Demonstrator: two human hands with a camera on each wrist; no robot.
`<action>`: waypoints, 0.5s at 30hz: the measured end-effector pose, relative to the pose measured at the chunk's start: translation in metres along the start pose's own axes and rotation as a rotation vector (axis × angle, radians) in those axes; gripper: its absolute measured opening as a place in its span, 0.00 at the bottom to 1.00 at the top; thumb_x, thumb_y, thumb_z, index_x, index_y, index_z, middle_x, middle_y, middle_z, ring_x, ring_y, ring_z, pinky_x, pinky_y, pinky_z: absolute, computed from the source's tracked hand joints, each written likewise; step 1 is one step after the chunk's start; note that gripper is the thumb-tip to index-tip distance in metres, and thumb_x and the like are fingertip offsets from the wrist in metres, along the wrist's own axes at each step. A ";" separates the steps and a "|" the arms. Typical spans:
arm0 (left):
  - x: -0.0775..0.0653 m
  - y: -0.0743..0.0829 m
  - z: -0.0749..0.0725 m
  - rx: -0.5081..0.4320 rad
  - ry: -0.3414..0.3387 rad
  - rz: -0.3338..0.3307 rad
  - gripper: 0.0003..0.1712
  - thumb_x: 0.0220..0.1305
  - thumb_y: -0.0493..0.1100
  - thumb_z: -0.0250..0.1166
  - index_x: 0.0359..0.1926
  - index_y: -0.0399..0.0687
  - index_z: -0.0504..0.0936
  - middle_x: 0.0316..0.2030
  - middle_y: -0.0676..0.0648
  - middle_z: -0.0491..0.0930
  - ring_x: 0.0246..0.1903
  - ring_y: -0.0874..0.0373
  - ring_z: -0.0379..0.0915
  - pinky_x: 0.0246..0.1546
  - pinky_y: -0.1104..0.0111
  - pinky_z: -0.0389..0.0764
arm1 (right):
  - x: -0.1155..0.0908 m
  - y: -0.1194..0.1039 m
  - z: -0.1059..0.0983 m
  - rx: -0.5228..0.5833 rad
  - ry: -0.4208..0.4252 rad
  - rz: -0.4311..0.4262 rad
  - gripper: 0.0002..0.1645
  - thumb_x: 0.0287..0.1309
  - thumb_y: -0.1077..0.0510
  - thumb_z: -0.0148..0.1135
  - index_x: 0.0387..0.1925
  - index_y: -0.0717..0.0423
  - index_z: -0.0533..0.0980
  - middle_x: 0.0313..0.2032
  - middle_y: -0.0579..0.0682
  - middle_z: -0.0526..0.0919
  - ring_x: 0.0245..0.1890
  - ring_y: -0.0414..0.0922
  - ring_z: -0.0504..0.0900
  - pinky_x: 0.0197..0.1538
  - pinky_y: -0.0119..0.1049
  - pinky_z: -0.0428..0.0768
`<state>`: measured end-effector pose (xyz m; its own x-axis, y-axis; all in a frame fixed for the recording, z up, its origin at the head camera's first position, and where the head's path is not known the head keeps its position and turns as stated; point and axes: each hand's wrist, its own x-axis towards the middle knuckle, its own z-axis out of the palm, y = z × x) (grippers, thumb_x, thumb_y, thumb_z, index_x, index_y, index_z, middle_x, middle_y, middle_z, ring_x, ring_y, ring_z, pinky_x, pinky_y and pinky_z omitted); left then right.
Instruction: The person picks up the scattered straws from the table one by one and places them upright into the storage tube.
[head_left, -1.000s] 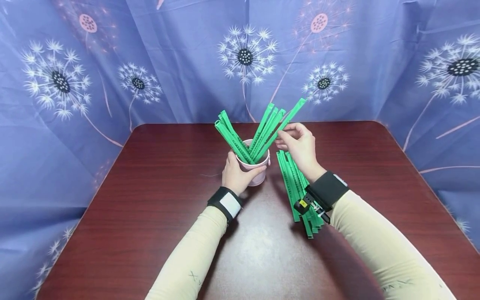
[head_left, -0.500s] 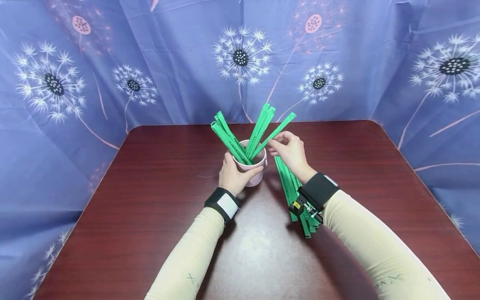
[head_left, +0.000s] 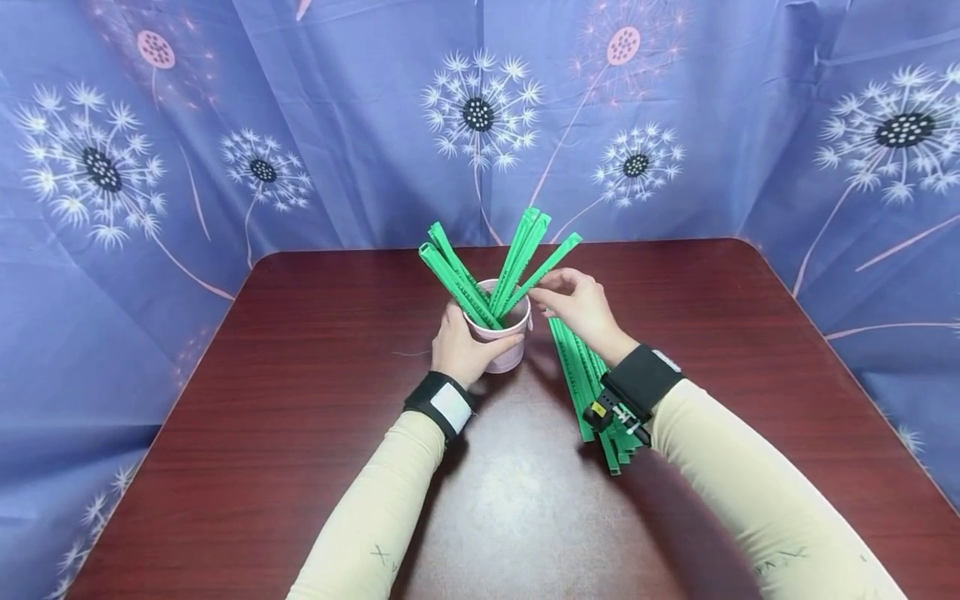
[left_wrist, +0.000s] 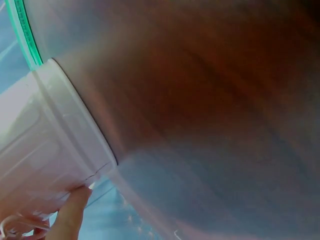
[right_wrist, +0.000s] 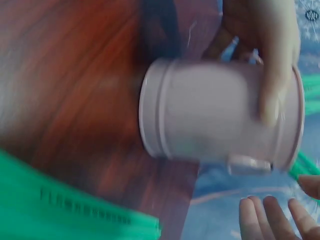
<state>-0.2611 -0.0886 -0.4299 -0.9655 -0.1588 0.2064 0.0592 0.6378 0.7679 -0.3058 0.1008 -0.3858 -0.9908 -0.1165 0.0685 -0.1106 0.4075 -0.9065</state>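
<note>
A small pale pink bucket (head_left: pixel 506 357) stands upright on the table, with several green wrapped straws (head_left: pixel 453 279) fanned out of it. My left hand (head_left: pixel 459 348) grips its near left side, thumb across the front. In the right wrist view that thumb presses the bucket wall (right_wrist: pixel 215 110) near the rim. At the bucket's right side my right hand (head_left: pixel 579 308) pinches a wrapped straw (head_left: pixel 558 257) that leans out over the rim. Its lower end is hidden inside the bucket. In the right wrist view my right fingers (right_wrist: pixel 272 217) are fairly straight, thumb against the straw.
A loose pile of green wrapped straws (head_left: pixel 577 375) lies on the table right of the bucket, partly under my right wrist and its strapped camera (head_left: pixel 600 410). The dark red wooden table (head_left: pixel 300 400) ends at a blue dandelion-print curtain (head_left: pixel 360 150) behind.
My right hand has come down and left, and the wrapped straw in it has slid deeper into the bucket. The left hand keeps its grip. The view has shifted slightly.
</note>
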 end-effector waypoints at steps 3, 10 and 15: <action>0.002 0.000 0.000 0.005 -0.014 0.014 0.54 0.40 0.61 0.81 0.65 0.45 0.66 0.57 0.40 0.76 0.57 0.43 0.76 0.55 0.50 0.78 | -0.001 0.009 -0.018 -0.109 -0.015 0.023 0.20 0.63 0.53 0.64 0.53 0.60 0.78 0.47 0.61 0.85 0.30 0.39 0.86 0.39 0.35 0.85; 0.002 -0.001 -0.001 0.008 -0.041 0.003 0.53 0.41 0.62 0.79 0.65 0.47 0.67 0.59 0.41 0.74 0.59 0.45 0.74 0.57 0.52 0.77 | -0.014 0.038 -0.054 -0.342 -0.101 0.188 0.23 0.67 0.58 0.55 0.60 0.65 0.73 0.51 0.66 0.81 0.43 0.58 0.85 0.44 0.44 0.83; 0.002 -0.002 0.000 0.019 -0.044 0.003 0.53 0.41 0.62 0.79 0.65 0.47 0.66 0.59 0.40 0.73 0.59 0.43 0.74 0.57 0.51 0.77 | -0.022 0.060 -0.065 -0.440 -0.122 0.211 0.21 0.63 0.62 0.55 0.54 0.71 0.76 0.47 0.69 0.83 0.36 0.55 0.88 0.39 0.41 0.86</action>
<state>-0.2628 -0.0901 -0.4306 -0.9755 -0.1236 0.1818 0.0581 0.6525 0.7556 -0.2960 0.1865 -0.4147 -0.9817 -0.0850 -0.1706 0.0429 0.7736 -0.6322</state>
